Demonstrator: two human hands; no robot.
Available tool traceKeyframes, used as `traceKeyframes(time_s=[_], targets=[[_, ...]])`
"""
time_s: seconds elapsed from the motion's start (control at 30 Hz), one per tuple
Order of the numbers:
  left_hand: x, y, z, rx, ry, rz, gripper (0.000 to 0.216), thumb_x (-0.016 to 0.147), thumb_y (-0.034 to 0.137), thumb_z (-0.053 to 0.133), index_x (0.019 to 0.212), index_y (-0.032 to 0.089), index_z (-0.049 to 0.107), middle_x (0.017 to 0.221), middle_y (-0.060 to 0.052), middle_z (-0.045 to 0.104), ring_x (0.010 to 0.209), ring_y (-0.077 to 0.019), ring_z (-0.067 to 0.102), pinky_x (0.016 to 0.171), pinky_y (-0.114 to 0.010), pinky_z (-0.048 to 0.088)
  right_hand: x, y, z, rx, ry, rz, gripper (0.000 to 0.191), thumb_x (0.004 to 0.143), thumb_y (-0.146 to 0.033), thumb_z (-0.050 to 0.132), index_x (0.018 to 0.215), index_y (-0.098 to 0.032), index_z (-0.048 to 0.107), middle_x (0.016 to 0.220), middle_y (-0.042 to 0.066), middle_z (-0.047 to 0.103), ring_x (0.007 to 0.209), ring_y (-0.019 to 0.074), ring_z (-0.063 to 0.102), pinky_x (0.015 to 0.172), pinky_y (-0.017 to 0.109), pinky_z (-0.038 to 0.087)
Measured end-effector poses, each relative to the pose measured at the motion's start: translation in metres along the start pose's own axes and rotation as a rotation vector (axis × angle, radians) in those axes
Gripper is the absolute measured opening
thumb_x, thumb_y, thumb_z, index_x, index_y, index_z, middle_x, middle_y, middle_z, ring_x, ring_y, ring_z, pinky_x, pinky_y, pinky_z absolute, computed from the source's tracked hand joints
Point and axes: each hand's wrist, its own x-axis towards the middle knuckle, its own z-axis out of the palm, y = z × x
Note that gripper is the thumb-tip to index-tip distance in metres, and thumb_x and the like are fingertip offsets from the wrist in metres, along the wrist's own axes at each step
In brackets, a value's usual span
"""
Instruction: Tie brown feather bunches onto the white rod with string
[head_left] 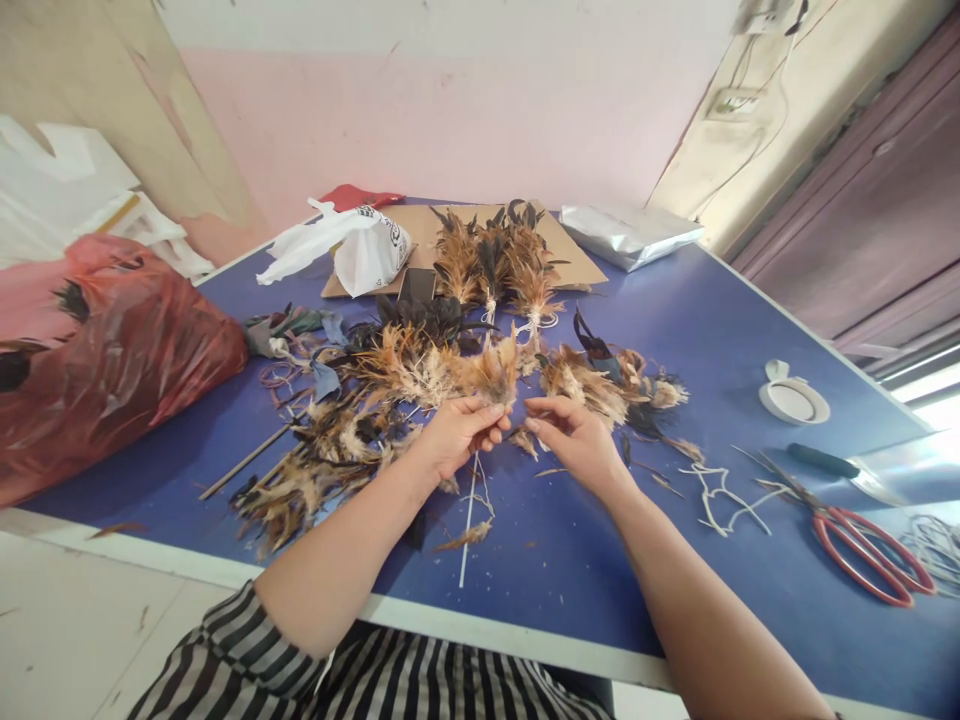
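My left hand (pixel 461 435) is closed around the base of a tan and brown feather bunch (pixel 491 372), above the middle of the table's front half. A thin white stick (pixel 469 520) slants down from below this hand, with a pale string hanging beside it. Just to the right is my right hand (pixel 574 440), its fingers curled and thumb a little apart from the index finger, with nothing visible between them. Loose tan feathers (pixel 585 390) lie beyond it. Dark and brown feathers (pixel 322 465) are heaped left of my left hand.
Finished-looking feather bundles (pixel 491 255) rest on cardboard (pixel 581 260) at the back. A white bag (pixel 371 250) and silver packet (pixel 630 235) flank them. Red-handled scissors (pixel 862 550), a knife (pixel 825 460) and a tape roll (pixel 795 398) lie right; a red bag (pixel 135 350) stands left.
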Motion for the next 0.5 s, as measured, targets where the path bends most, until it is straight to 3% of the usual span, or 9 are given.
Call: traceKeyframes(time_s=[0.1, 0.33, 0.5], targets=[[-0.001, -0.007, 0.005, 0.159, -0.012, 0.013, 0.025, 0.065, 0.033, 0.068, 0.071, 0.009, 0.064, 0.066, -0.005, 0.064, 0.048, -0.0063, 0.053, 0.043, -0.017, 0.040, -0.001, -0.003, -0.002, 0.116, -0.002, 0.088, 0.030, 0.067, -0.041, 0.063, 0.087, -0.018, 0.062, 0.075, 0.004, 0.065, 0.068, 0.0167, 0.058, 0.063, 0.029, 0.045], [-0.004, -0.014, 0.011, 0.289, -0.081, 0.061, 0.033, 0.064, 0.039, 0.067, 0.076, 0.008, 0.064, 0.077, -0.010, 0.067, 0.054, -0.0115, 0.060, 0.045, -0.019, 0.044, -0.004, -0.002, 0.003, 0.153, 0.007, 0.014, 0.016, 0.071, -0.034, 0.061, 0.077, -0.019, 0.062, 0.065, 0.000, 0.062, 0.061, 0.0154, 0.057, 0.062, 0.029, 0.046], [-0.006, -0.009, 0.014, 0.318, -0.028, 0.104, 0.027, 0.065, 0.036, 0.067, 0.067, 0.009, 0.064, 0.058, -0.004, 0.062, 0.047, -0.0080, 0.054, 0.046, -0.018, 0.043, -0.002, 0.004, 0.001, 0.175, 0.000, -0.090, 0.014, 0.072, -0.033, 0.060, 0.076, -0.020, 0.063, 0.071, 0.002, 0.063, 0.069, 0.0171, 0.057, 0.068, 0.031, 0.046]])
